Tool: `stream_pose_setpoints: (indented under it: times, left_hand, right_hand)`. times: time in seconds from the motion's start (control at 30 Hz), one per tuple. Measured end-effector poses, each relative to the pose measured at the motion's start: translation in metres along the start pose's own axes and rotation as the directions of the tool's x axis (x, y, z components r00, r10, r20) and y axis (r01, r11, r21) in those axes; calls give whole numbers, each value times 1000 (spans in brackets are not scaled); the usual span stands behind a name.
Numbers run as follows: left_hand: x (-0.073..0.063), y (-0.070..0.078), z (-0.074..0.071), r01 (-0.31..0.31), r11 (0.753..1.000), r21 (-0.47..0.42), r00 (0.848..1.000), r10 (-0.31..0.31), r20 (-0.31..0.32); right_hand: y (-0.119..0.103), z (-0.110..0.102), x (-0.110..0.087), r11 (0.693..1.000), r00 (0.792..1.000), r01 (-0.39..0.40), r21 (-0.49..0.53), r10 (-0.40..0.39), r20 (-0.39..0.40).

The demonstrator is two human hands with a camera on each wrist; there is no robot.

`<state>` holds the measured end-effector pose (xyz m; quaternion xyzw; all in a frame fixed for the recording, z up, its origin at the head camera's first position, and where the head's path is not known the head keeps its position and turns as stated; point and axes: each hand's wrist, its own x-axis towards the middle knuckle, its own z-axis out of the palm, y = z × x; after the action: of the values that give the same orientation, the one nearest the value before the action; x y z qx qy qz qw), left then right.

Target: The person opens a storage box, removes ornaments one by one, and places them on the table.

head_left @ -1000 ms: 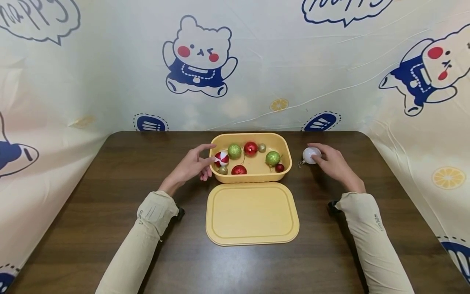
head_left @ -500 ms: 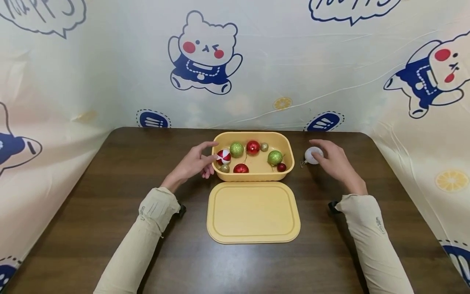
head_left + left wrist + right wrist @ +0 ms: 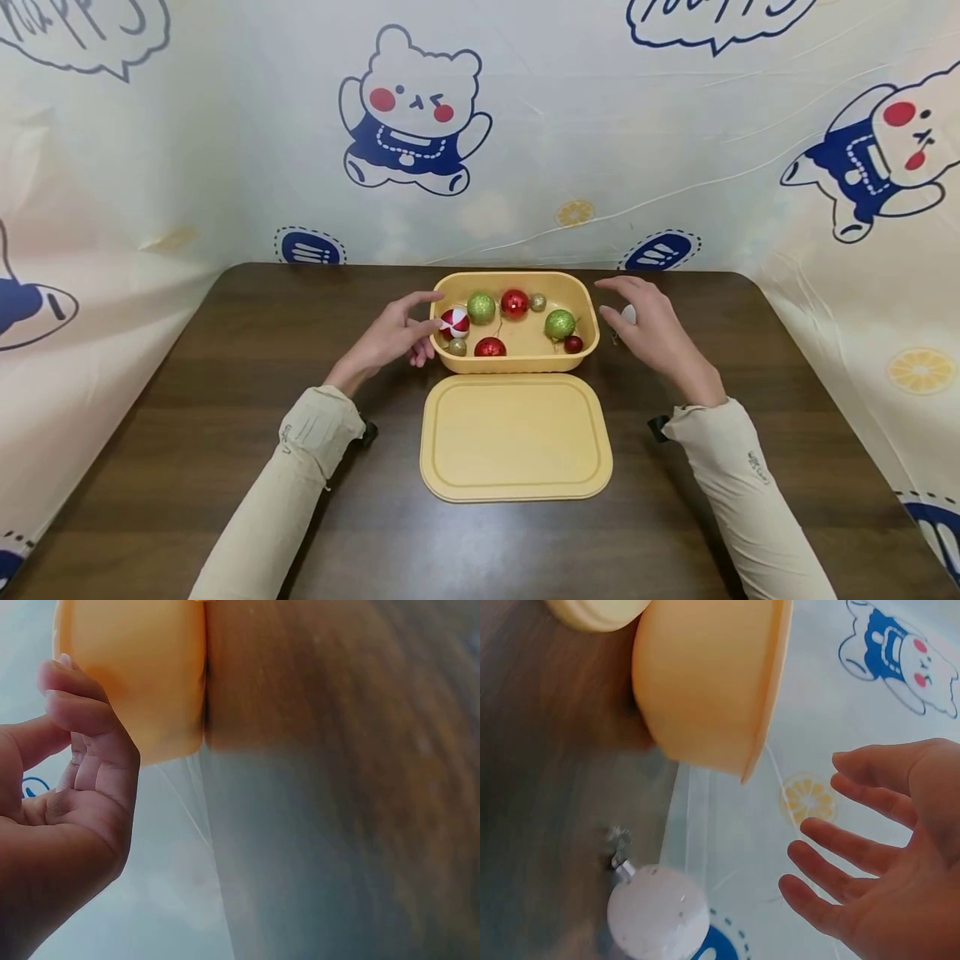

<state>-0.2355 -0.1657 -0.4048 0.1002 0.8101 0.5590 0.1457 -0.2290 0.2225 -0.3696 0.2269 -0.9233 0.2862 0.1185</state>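
Eight baubles sat in the yellow box (image 3: 513, 364), as I saw it from head height: two green balls (image 3: 481, 307), two larger red balls (image 3: 514, 303), two small gold balls (image 3: 537, 302), one small dark red ball (image 3: 573, 344) and one striped ball (image 3: 454, 323) in red and white. One lid (image 3: 517, 437) lay flat just beside the box's near side, presumably put there to leave the box uncovered. The left hand (image 3: 390, 335) had its index finger and thumb at the box's left end, well parted, perhaps to steady it. The right hand (image 3: 648, 325), thumb and index apart, was near the right end, and one white ball (image 3: 628, 314) lay partly hidden behind it on the table (image 3: 300, 308). At the left wrist, the fingers were loosely bent by the box wall; whether they pressed on it I couldn't tell, and no ball showed among them. At the right wrist, the five digits were spread and empty, and the white ball rested on the table, apart from them, its silver cap towards the box.
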Motion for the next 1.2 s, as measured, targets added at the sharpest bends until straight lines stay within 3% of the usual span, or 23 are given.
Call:
stream_pose_setpoints:
  times: [0.27,0.43,0.63,0.77,1.0,1.2]
  left_hand:
    - [0,0,-1,22,1000,-21,1000,-22,15]
    - [1,-1,-2,24,1000,-13,1000,-24,11]
    - [-11,18,1,16,1000,-20,1000,-16,15]
    - [-15,27,2,12,1000,-19,1000,-11,20]
    - [-16,27,2,10,1000,-10,1000,-10,20]
    - [-15,27,3,12,1000,-10,1000,-12,21]
  right_hand:
    - [-15,9,9,1000,996,-30,7,29,81]
    - [-19,15,16,1000,994,-3,17,2,105]
    - [-22,26,26,999,989,-18,47,11,149]
    - [-20,37,29,1000,984,-25,14,22,177]
    - [-16,55,29,995,973,18,-95,5,231]
    - [-16,60,28,996,965,13,-85,9,263]
